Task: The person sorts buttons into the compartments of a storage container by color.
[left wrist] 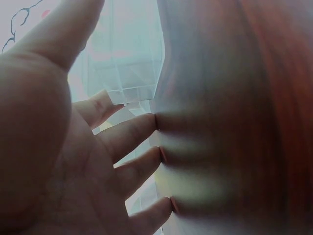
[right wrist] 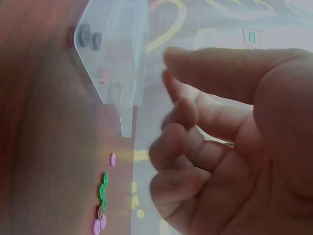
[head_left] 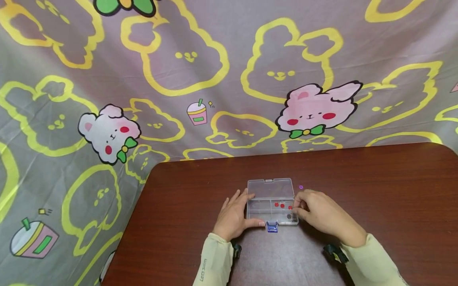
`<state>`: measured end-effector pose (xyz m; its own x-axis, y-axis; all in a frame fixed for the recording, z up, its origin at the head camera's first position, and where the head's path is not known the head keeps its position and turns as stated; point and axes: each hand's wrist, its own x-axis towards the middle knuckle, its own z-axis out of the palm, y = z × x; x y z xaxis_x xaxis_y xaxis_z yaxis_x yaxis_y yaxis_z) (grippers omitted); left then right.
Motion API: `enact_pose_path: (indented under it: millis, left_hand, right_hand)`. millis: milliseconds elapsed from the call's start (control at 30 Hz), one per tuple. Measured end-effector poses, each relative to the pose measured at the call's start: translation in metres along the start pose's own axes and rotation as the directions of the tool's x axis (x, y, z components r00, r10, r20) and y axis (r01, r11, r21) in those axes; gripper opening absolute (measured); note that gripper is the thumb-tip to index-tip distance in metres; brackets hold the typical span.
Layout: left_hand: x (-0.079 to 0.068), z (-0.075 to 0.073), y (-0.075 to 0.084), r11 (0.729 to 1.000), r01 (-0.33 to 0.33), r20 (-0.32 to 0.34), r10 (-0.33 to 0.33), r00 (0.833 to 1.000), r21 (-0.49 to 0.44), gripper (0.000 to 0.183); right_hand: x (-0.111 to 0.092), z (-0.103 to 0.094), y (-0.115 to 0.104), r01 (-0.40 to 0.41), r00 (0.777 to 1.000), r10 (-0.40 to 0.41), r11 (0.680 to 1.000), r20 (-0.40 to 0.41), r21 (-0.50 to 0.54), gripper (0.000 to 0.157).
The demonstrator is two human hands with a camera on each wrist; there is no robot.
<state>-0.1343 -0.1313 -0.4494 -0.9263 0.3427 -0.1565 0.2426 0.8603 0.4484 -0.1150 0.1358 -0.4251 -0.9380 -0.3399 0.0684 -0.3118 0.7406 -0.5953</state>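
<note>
A clear plastic compartment box [head_left: 258, 217] lies on the table with its lid [head_left: 270, 188] raised and its blue latch [head_left: 272, 227] toward me. My left hand [head_left: 231, 216] holds the box's left end, thumb along the front and index finger at the back. The other left fingertips [left wrist: 164, 155] touch the table. Inside are several red buttons [head_left: 282, 205] and dark buttons [head_left: 289, 216]. At the box's right end is my right hand [head_left: 318, 210], thumb and index fingertips close together, the other fingers curled. Whether a button sits between those fingertips cannot be told.
A purple button [head_left: 301, 187] lies on the brown table [head_left: 193, 202] right of the lid. In the right wrist view, green buttons [right wrist: 101, 191], pink buttons [right wrist: 96, 226] and a brown button [right wrist: 100, 212] lie beyond the box. A patterned cloth [head_left: 232, 71] hangs behind the table.
</note>
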Motion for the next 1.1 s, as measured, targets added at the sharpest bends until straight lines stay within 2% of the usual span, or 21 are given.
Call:
enact_pose_path:
  millis: [267,533,800,1100]
  left_hand:
    - [-0.001,-0.001,0.0,1.0,0.0,-0.003,0.0,1.0,-0.011,0.09]
    - [-0.001,-0.001,-0.001,1.0,-0.002,-0.002,0.002,1.0,-0.007,0.09]
    - [0.0,0.0,0.0,1.0,-0.004,-0.002,0.004,1.0,-0.019,0.089]
    - [0.0,0.0,0.0,1.0,-0.001,-0.001,0.001,1.0,-0.008,0.089]
  right_hand:
    - [0.002,-0.006,0.005,-0.005,0.994,0.004,1.0,-0.11,-0.009,0.014]
    - [0.002,-0.009,0.01,-0.055,0.994,0.055,0.998,-0.095,0.0,0.019]
    - [0.002,-0.012,0.018,-0.057,0.99,0.052,0.998,-0.132,-0.033,0.019]
    - [0.0,-0.021,0.035,-0.093,0.987,0.088,0.995,-0.136,-0.036,0.017]
